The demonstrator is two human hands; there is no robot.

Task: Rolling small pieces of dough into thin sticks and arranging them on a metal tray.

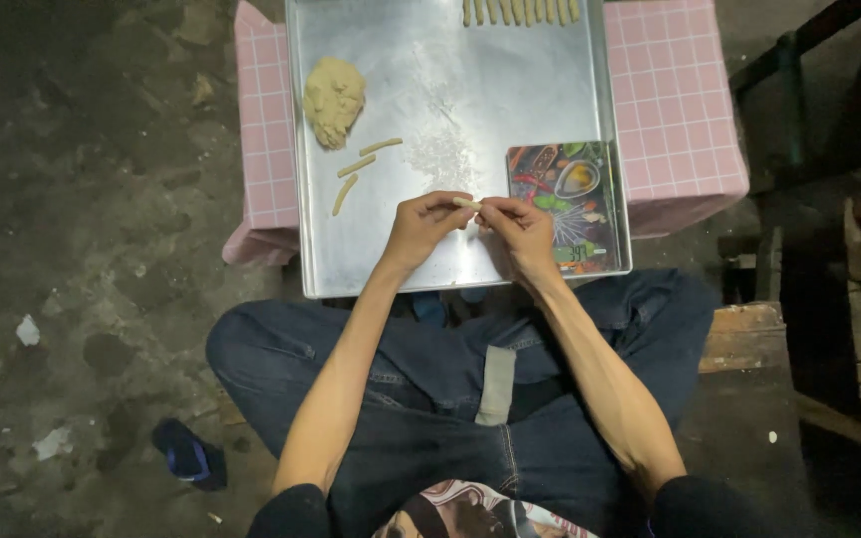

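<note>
Dim concrete floor (102,249) spread out around me, stained and littered with scraps, and I sat cross-legged on it in dark jeans with a low worktop draped in a pink checked cloth (675,100) just beyond my knees.

Nearest to me, my left hand (419,227) and right hand (518,231) met over the near edge of the metal tray (450,90). Both were closed to a fingertip pinch on one small dough piece (467,203), each gripping an end, the rest of the fingers curled in. The piece hung just above the tray, between the hands.

As I judged it, the shaping wanted light, even pressure from both sides, so the stick came out the same thickness as the others and didn't snap in the middle; keeping it low over the tray would save it if it dropped.

Just beside my right hand lay one kitchen scale (562,204) with a colourful food picture on its top, sitting in the tray's near right corner.

Farther left on the tray I counted three finished dough sticks (359,164), lying apart and slanted. Beyond them sat one dough lump (333,98). At the far edge a row of sticks (520,11) ran partly out of view; I made out about eight, but couldn't be sure.
</note>
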